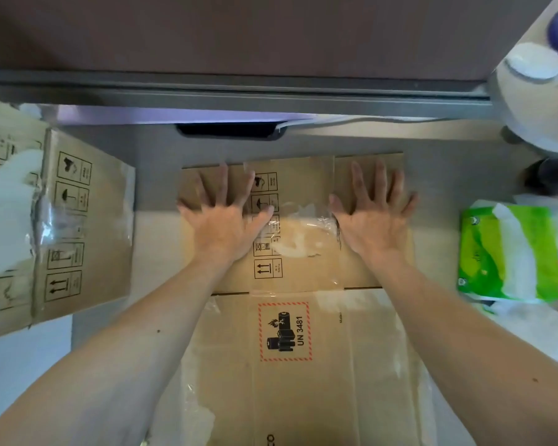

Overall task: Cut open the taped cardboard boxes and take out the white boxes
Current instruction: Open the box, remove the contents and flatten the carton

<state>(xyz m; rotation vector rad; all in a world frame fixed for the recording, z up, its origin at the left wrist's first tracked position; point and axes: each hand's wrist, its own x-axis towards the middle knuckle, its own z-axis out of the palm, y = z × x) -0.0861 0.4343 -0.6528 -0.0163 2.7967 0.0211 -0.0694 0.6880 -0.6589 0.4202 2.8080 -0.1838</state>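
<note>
Centre cardboard box (303, 381) under L hand (223, 220) + R hand (374, 220), both flat, fingers splayed; 2nd box (87, 226) at left

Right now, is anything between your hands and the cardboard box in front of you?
Nothing visible. The left hand and the right hand both lie flat straight on the cardboard box; crumpled clear tape sits on its top between them.

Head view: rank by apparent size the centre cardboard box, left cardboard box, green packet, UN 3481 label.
Largest first:
centre cardboard box
left cardboard box (partly out of frame)
green packet
UN 3481 label
</note>
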